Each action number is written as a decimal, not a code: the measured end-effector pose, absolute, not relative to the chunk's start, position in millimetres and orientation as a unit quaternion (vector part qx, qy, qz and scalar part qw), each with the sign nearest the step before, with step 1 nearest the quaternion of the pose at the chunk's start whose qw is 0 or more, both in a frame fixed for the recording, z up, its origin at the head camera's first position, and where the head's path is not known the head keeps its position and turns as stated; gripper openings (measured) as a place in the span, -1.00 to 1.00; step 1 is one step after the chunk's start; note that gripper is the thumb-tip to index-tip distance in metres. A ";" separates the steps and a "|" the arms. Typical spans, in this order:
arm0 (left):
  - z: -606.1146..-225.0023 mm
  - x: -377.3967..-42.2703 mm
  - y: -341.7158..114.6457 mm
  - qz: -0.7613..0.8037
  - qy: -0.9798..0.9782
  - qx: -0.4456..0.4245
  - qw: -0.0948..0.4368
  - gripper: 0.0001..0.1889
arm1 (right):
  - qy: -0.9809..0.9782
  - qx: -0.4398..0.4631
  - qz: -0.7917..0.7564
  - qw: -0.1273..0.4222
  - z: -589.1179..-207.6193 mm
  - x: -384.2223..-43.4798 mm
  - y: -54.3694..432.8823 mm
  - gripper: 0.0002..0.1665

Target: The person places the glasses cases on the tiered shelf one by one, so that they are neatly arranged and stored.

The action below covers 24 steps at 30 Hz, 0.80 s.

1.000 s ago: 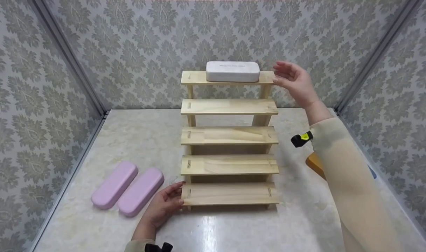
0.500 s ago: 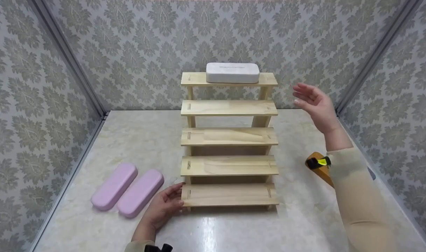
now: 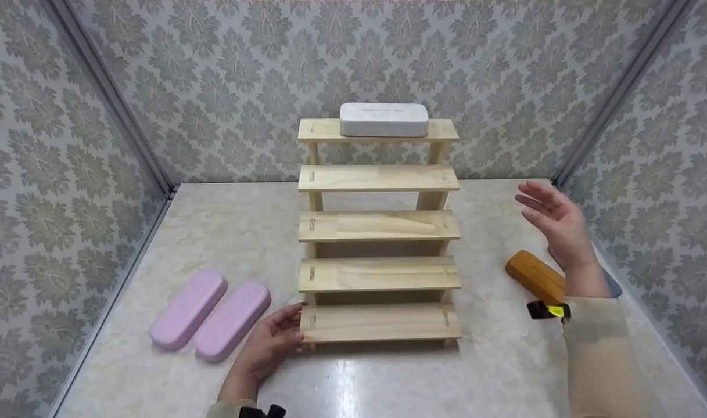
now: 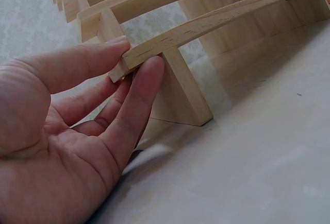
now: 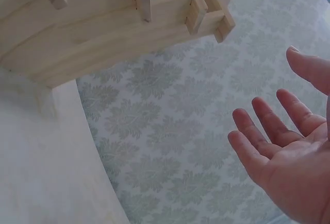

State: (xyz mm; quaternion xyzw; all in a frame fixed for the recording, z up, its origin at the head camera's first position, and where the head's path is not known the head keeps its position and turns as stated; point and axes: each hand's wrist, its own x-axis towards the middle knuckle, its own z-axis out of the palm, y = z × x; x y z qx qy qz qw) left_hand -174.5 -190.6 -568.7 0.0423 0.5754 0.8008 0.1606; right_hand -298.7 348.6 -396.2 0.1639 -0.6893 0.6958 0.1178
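Observation:
A stepped wooden shelf (image 3: 380, 225) stands in the middle of the table, with a white case (image 3: 384, 120) lying on its top step. At the lowest step's left end, my left hand (image 3: 270, 342) pinches the board; the left wrist view shows the thumb above its corner (image 4: 149, 49) and fingers beneath. My right hand (image 3: 562, 229) hovers at the right, its fingers loosely bent and holding nothing. Below it on the table lies an orange case (image 3: 533, 275), partly covered by the wrist. A blue-grey case (image 3: 612, 284) shows only in part behind the right forearm.
Two pink cases (image 3: 189, 309) lie side by side on the table (image 3: 243, 232) left of the shelf. Patterned walls (image 3: 382, 52) enclose the table at the back and both sides.
My right hand has drawn away from the shelf's top step, moving right and down toward the orange case. The left hand keeps its hold on the lowest step.

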 end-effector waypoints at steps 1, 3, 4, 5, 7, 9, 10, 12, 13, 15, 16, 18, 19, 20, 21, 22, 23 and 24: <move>-569.0 -174.6 -190.6 0.801 0.575 0.037 0.160 -0.17 | -0.689 0.161 0.697 0.120 -400.1 -295.7 352.7 -0.38; -569.6 -175.0 -191.0 0.801 0.576 0.034 0.160 -0.17 | -0.683 0.154 0.703 0.123 -408.7 -290.0 361.2 -0.37; -569.7 -175.0 -191.2 0.801 0.576 0.034 0.160 -0.17 | -0.681 0.148 0.706 0.126 -413.2 -287.4 365.3 -0.38; -569.8 -174.9 -191.4 0.802 0.575 0.035 0.160 -0.17 | -0.679 0.143 0.709 0.129 -417.8 -284.6 369.6 -0.38; -570.5 -175.0 -191.9 0.803 0.572 0.039 0.162 -0.18 | -0.675 0.131 0.713 0.135 -427.4 -278.9 378.5 -0.39; -571.0 -174.8 -192.3 0.805 0.568 0.051 0.162 -0.19 | -0.667 0.115 0.723 0.141 -437.1 -272.4 386.9 -0.41; -571.1 -174.6 -192.5 0.807 0.565 0.057 0.162 -0.20 | -0.663 0.106 0.728 0.143 -441.8 -269.2 390.9 -0.42; -572.1 -174.7 -193.0 0.810 0.559 0.070 0.162 -0.23 | -0.656 0.089 0.735 0.147 -450.9 -263.1 399.1 -0.43; -572.4 -174.6 -193.2 0.812 0.556 0.074 0.161 -0.24 | -0.654 0.078 0.738 0.149 -455.2 -260.2 402.9 -0.44; -572.8 -174.5 -193.5 0.815 0.552 0.077 0.159 -0.26 | -0.650 0.056 0.742 0.153 -463.5 -255.4 410.2 -0.45; -573.1 -174.5 -193.6 0.814 0.553 0.077 0.159 -0.27 | -0.651 0.045 0.742 0.154 -467.4 -253.2 413.7 -0.46; -573.2 -174.6 -193.6 0.813 0.555 0.076 0.158 -0.26 | -0.651 0.023 0.742 0.158 -474.8 -249.2 420.3 -0.46; -573.3 -174.7 -193.4 0.813 0.555 0.070 0.159 -0.25 | -0.652 0.012 0.742 0.158 -478.2 -247.5 423.4 -0.46; -573.3 -174.8 -193.2 0.812 0.557 0.067 0.159 -0.24 | -0.650 0.003 0.743 0.158 -481.4 -245.6 426.4 -0.46; -573.3 -174.9 -193.0 0.811 0.559 0.065 0.159 -0.23 | -0.650 -0.006 0.743 0.157 -484.5 -244.0 429.3 -0.46; -573.4 -175.1 -192.6 0.811 0.560 0.062 0.159 -0.22 | -0.651 -0.015 0.743 0.157 -487.4 -242.5 432.0 -0.46; -573.3 -175.4 -192.4 0.810 0.561 0.057 0.159 -0.22 | -0.652 -0.022 0.742 0.156 -490.2 -241.2 434.8 -0.47; -573.3 -175.6 -192.1 0.810 0.562 0.054 0.159 -0.22 | -0.654 -0.030 0.740 0.157 -492.9 -240.3 437.2 -0.47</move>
